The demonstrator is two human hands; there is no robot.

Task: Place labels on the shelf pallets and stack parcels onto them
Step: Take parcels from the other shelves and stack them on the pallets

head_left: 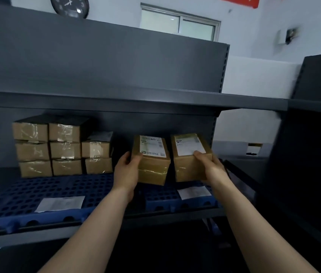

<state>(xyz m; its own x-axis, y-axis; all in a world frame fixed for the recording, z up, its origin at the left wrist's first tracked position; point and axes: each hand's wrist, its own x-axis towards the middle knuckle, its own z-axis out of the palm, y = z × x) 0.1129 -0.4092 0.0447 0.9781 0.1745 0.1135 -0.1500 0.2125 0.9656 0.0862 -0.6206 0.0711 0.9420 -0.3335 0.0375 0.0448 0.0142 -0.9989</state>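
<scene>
My left hand (126, 170) grips a taped brown parcel (152, 164) with a white shipping label on top. My right hand (208, 166) grips a second, similar parcel (188, 162), thumb on its label. Both parcels hang just above the right-hand blue perforated pallet (175, 201) inside the grey shelf. A white label (194, 192) lies on that pallet under the right parcel. On the left blue pallet (17, 200) lies another white label (61, 203), and behind it stands a stack of several brown parcels (61, 148).
The grey shelf board above (136, 103) leaves a low opening over the pallets. A dark shelf unit (313, 154) stands close on the right. The shelf's front rail (155, 219) runs below the pallets. A clock and a window are on the far wall.
</scene>
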